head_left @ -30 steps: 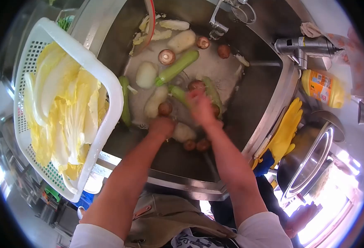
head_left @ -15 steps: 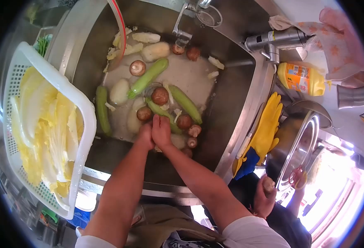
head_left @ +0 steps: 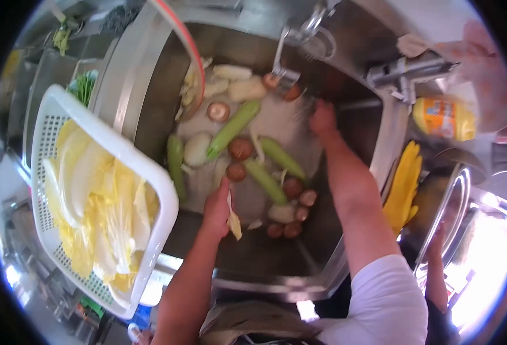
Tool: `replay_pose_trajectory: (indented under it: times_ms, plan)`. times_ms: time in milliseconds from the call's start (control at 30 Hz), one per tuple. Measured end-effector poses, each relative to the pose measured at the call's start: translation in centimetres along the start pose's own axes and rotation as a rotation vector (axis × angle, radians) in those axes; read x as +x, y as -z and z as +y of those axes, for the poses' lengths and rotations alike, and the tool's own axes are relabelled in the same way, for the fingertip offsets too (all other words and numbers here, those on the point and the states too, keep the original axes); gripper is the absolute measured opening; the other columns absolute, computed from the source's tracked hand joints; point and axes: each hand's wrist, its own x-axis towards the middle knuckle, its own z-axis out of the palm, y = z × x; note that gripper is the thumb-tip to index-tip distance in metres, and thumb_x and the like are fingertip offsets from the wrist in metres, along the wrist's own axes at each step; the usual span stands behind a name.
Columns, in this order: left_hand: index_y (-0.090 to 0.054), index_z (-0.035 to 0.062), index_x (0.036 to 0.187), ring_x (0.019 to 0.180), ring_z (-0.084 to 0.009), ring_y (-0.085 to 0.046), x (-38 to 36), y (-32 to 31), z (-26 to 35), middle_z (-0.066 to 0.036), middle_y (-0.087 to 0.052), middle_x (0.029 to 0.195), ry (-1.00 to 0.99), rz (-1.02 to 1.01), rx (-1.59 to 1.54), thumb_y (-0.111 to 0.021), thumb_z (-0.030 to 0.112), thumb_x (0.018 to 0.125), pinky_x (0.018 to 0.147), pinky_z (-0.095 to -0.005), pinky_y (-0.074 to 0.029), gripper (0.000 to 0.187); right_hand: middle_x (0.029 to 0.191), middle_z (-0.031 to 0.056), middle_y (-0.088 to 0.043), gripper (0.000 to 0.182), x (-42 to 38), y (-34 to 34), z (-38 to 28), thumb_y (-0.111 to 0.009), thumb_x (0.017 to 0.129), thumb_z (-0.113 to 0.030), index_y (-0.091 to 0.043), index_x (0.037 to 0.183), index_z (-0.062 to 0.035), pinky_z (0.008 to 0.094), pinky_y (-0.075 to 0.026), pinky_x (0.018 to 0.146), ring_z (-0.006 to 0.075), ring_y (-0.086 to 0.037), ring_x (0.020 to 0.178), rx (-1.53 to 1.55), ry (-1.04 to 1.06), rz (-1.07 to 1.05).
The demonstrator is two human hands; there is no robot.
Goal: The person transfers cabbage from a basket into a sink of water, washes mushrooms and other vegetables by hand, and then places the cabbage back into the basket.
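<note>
In the steel sink (head_left: 259, 253), my left hand (head_left: 216, 213) is closed on a pale yellow leaf piece (head_left: 234, 223), just below a brown mushroom (head_left: 235, 172). My right hand (head_left: 323, 118) reaches to the sink's upper right, near small pale scraps; its fingers are smeared by motion. Between the hands lie green zucchini (head_left: 234, 127), another mushroom (head_left: 240, 148) and a pale round vegetable (head_left: 197, 149) in shallow water. Several small mushrooms (head_left: 292, 230) gather at the lower right of the sink.
A white basket (head_left: 170, 201) of cabbage leaves (head_left: 92, 201) stands left. The faucet (head_left: 282, 54) and a red-edged hose (head_left: 187, 37) hang over the sink. At right are yellow gloves (head_left: 403, 184), a yellow bottle (head_left: 443, 118), a metal bowl (head_left: 452, 201) and another person's arm (head_left: 436, 264).
My hands have parted: the left now holds a leaf piece, the right has gone to the upper right. The view has shifted, and the other person's hand has moved.
</note>
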Motion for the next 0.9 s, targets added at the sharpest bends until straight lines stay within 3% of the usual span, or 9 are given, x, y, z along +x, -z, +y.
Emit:
replay_pose_trajectory:
  times_ms: [33,133,233,333,400,467,567,667,900]
  plan:
    - [-0.050,0.0119,0.082,0.047,-0.0135,-0.040,-2.0,-0.4,1.6,0.000,-0.042,0.058,0.089,0.021,-0.075,-0.060,0.054,0.087,0.044,-0.0303,-0.035,0.044,0.119,0.0244,-0.055,0.041,-1.1,-2.3,1.0,-0.059,0.083,-0.031,-0.056,0.114,-0.0037,0.0499,-0.047,0.090,0.0400,-0.056,0.109,-0.005,0.074,-0.024]
    - [-0.051,0.0100,0.083,0.046,-0.0140,-0.041,-2.7,0.6,2.4,0.000,-0.041,0.057,0.076,0.096,-0.085,-0.064,0.051,0.085,0.044,-0.0306,-0.036,0.044,0.105,0.0252,-0.063,0.038,-3.7,-3.8,-0.2,-0.057,0.086,-0.028,-0.060,0.108,0.0019,0.0411,-0.046,0.091,0.0381,-0.059,0.104,0.149,-0.143,-0.279]
    - [-0.054,0.0063,0.092,0.052,-0.0153,-0.048,-2.3,1.6,2.5,-0.002,-0.047,0.065,0.036,0.017,-0.040,-0.068,0.040,0.085,0.050,-0.0321,-0.044,0.037,0.094,0.0253,-0.066,0.038,-8.8,3.6,-7.6,-0.056,0.088,-0.031,-0.064,0.097,0.0043,0.0398,-0.047,0.087,0.0395,-0.063,0.093,0.655,-0.436,-0.066]
    - [-0.056,0.0047,0.102,0.067,-0.0185,-0.056,-1.2,2.0,1.7,-0.006,-0.055,0.078,-0.053,-0.103,-0.126,-0.065,0.034,0.089,0.062,-0.0345,-0.050,0.033,0.101,0.0254,-0.066,0.035,-13.8,4.8,-13.4,-0.051,0.090,-0.025,-0.065,0.103,0.0041,0.0375,-0.048,0.085,0.0340,-0.063,0.098,0.956,-0.246,-0.164]
    - [-0.056,0.0045,0.110,0.080,-0.0211,-0.060,-0.5,1.7,2.5,-0.007,-0.060,0.091,-0.086,-0.144,-0.255,-0.061,0.032,0.092,0.071,-0.0371,-0.051,0.033,0.101,0.0276,-0.064,0.030,-17.9,3.7,-17.5,-0.056,0.077,-0.011,-0.066,0.100,0.0056,0.0399,-0.049,0.086,0.0370,-0.063,0.096,0.600,0.382,-0.229]
    - [-0.055,0.0049,0.117,0.093,-0.0237,-0.061,-0.3,0.8,3.4,-0.009,-0.062,0.104,-0.054,-0.136,-0.413,-0.058,0.031,0.094,0.078,-0.0401,-0.052,0.035,0.096,0.0253,-0.065,0.029,-20.1,5.1,-21.5,-0.056,0.075,-0.011,-0.066,0.097,0.0046,0.0424,-0.050,0.082,0.0370,-0.064,0.091,0.292,0.957,-0.543]
    - [-0.052,0.0061,0.121,0.099,-0.0245,-0.060,1.8,3.4,2.7,-0.009,-0.059,0.115,-0.080,-0.013,-0.337,-0.056,0.035,0.095,0.082,-0.0419,-0.051,0.039,0.093,0.0211,-0.067,0.026,-22.3,7.7,-23.9,-0.057,0.075,-0.014,-0.068,0.094,0.0008,0.0435,-0.051,0.077,0.0352,-0.065,0.086,0.610,0.477,-0.847]
    - [-0.053,0.0059,0.115,0.091,-0.0241,-0.060,1.6,5.1,2.2,-0.010,-0.062,0.105,-0.127,0.162,-0.273,-0.054,0.029,0.096,0.078,-0.0417,-0.052,0.030,0.094,0.0203,-0.067,0.029,-21.1,9.1,-21.8,-0.053,0.082,-0.017,-0.066,0.101,-0.0004,0.0396,-0.051,0.073,0.0354,-0.064,0.081,0.720,0.481,-1.024]
    - [-0.059,0.0055,0.106,0.081,-0.0184,-0.057,-0.9,6.0,4.3,-0.007,-0.059,0.086,-0.182,0.173,0.131,-0.058,0.023,0.092,0.073,-0.0342,-0.048,0.022,0.089,0.0167,-0.068,0.017,-27.0,5.1,-13.6,-0.059,0.078,-0.013,-0.070,0.087,-0.0043,0.0415,-0.053,0.075,0.0316,-0.067,0.085,-0.036,0.770,-0.988]
